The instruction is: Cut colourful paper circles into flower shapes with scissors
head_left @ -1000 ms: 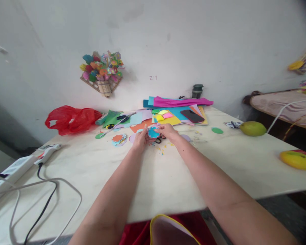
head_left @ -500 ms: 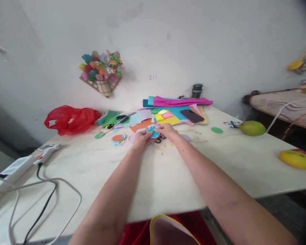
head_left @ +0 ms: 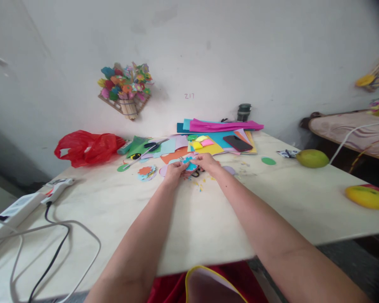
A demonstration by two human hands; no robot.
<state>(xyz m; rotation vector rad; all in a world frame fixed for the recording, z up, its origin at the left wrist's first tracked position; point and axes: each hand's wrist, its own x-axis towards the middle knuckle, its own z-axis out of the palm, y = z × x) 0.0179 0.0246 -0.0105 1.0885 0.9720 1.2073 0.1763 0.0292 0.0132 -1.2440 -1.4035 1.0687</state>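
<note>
Between my two hands is a blue flower-shaped paper cutout (head_left: 189, 163) with a lighter layer showing beneath it. My left hand (head_left: 176, 171) pinches its left side, and my right hand (head_left: 205, 161) grips the upper right edge. Dark scissor handles (head_left: 196, 173) show partly below the cutout. A pile of scalloped paper cutouts, an orange one (head_left: 145, 170) on top, lies left of my hands. Small yellow and blue paper scraps (head_left: 199, 185) are scattered just in front of them. A lilac paper circle (head_left: 229, 170) lies beside my right wrist.
Behind my hands are coloured sheets (head_left: 221, 139), a phone (head_left: 238, 143) and black-handled scissors (head_left: 153, 145). A red plastic bag (head_left: 88, 147) sits at the back left, a power strip (head_left: 15, 208) at the left. Two mangoes (head_left: 312, 158) and a green circle (head_left: 268, 160) lie right.
</note>
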